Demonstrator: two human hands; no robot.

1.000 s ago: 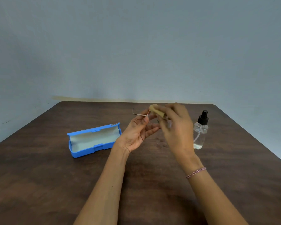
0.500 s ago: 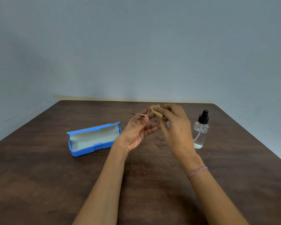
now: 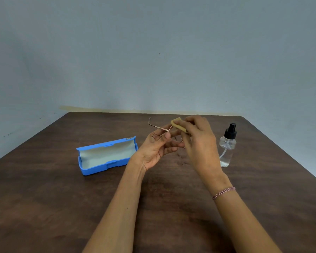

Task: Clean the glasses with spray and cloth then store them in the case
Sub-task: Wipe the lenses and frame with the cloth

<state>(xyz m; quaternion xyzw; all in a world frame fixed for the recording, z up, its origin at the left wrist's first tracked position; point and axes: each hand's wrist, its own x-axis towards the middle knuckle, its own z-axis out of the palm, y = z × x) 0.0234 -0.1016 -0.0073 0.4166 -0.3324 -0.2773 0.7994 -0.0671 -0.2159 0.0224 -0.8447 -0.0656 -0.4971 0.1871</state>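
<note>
Glasses [image 3: 154, 126] pinched in left hand [image 3: 153, 148] | right hand [image 3: 199, 143] grips cloth [image 3: 177, 123] | both holds unchanged

The case [image 3: 97, 169] is showing bright blue outside with a pale grey-white lining. The cloth [image 3: 177, 123] is looking tan-yellow, and the glasses [image 3: 155, 126] are glinting with a thin coppery-pink frame. The spray bottle [image 3: 226, 154] is standing clear with a black top. A bracelet [image 3: 223, 193] is showing a pink-and-white twisted pattern. The surface [image 3: 62, 207] is displaying dark brown wood grain; the wall [image 3: 153, 52] is looking flat grey-blue.
</note>
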